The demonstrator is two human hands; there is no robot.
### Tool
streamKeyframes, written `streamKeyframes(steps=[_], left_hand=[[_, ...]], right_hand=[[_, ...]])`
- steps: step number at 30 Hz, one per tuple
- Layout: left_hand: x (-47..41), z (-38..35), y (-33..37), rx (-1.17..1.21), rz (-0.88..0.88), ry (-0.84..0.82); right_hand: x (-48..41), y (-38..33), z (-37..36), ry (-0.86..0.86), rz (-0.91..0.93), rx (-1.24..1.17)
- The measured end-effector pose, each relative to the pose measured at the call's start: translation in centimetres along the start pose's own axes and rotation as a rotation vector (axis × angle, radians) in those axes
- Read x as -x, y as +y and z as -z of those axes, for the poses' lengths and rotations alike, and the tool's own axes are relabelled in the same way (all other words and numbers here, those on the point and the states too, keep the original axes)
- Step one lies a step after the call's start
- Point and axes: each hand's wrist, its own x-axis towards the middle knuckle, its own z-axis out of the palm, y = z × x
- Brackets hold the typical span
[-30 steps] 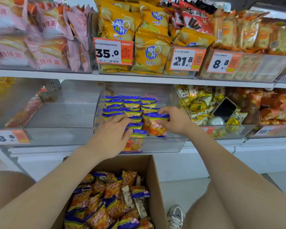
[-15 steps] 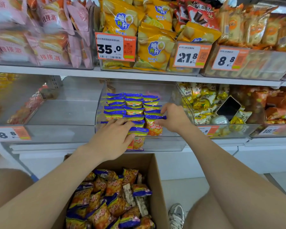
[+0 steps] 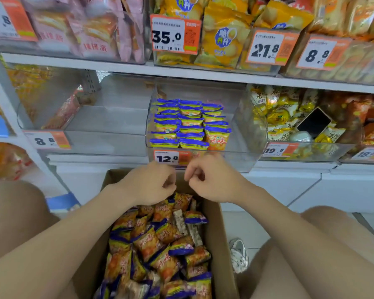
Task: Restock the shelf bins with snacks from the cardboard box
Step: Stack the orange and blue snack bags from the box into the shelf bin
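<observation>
left hand (image 3: pixel 148 184) and right hand (image 3: pixel 211 180) hover with fingers curled in, nothing visible in either; loose snack packets (image 3: pixel 158 240) lie just below the fingers in the cardboard box (image 3: pixel 219 244), the shelf bin (image 3: pixel 238 156) just beyond them. a hasty handful of slippery wrappers could spill, or knock over the stacked rows (image 3: pixel 188 124) ahead

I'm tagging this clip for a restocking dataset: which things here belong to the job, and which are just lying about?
Job: cardboard box, loose snack packets in it, clear bin tagged 12.8, packet rows in it, left hand, right hand.
Lying about: phone and white case in the neighbouring bin, sneaker on the floor, yellow chip bags above.
</observation>
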Motion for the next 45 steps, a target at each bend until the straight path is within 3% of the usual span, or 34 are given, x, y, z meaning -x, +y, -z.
streamKeyframes(steps=[3, 5, 13, 20, 32, 37, 45], left_hand=[[0.6, -2.9, -1.7, -0.041, 0.085, -0.255], [0.9, -4.9, -2.8, -0.048, 0.128, -0.364], [1.7, -12.2, -6.2, -0.046, 0.239, -0.648], [2.7, -16.9, -8.1, 0.046, 0.295, -0.706], [2.3, -17.6, -7.2, 0.037, 0.258, -0.693], [2.6, -15.5, -6.5, 0.293, 0.302, -0.571], [2.7, -5.8, -4.2, 0.676, 0.277, -0.279]], right_hand=[[0.8, 0.5, -3.2, -0.324, -0.044, 0.103], [0.6, 1.7, -5.9, -0.433, -0.085, 0.175], [0.7, 5.0, -15.2, -0.603, -0.221, 0.284], [1.9, 6.8, -20.8, -0.878, -0.315, 0.281], [2.6, 5.9, -19.9, -0.812, -0.265, 0.275], [1.5, 5.4, -15.9, -0.602, -0.21, 0.184], [1.1, 2.9, -9.0, -0.324, -0.221, -0.135]])
